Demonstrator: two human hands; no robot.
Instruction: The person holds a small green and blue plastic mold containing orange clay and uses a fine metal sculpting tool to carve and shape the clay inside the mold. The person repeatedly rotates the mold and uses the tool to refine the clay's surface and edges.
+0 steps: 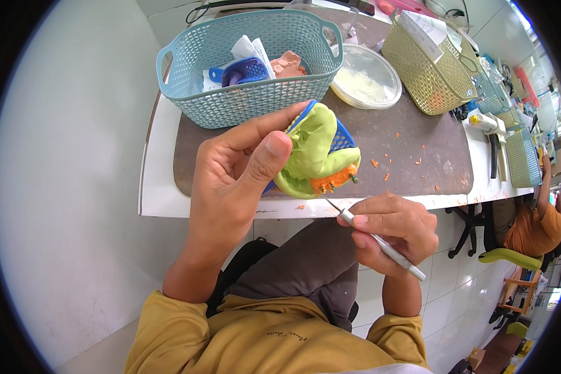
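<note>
My left hand (240,171) is closed on a dental impression tray (321,146), tilted up over the table's front edge. The tray is blue and perforated, filled with lime-green impression material. An orange patch (335,179) with small dark greenish and brassy pieces sits on its lower right. Between thumb and fingers, my right hand (396,227) grips a silver-handled craft knife (386,246). Its thin tip points up and left, just below the orange patch; whether it touches cannot be made out.
A blue-grey basket (249,103) with papers, a blue tray and pinkish pieces stands behind. Beside it are a clear-lidded tub (366,78) and a yellowish basket (427,68). Orange scraps lie on the brown mat (430,146). A dispensing gun (493,134) lies right; another person (533,224) sits beyond.
</note>
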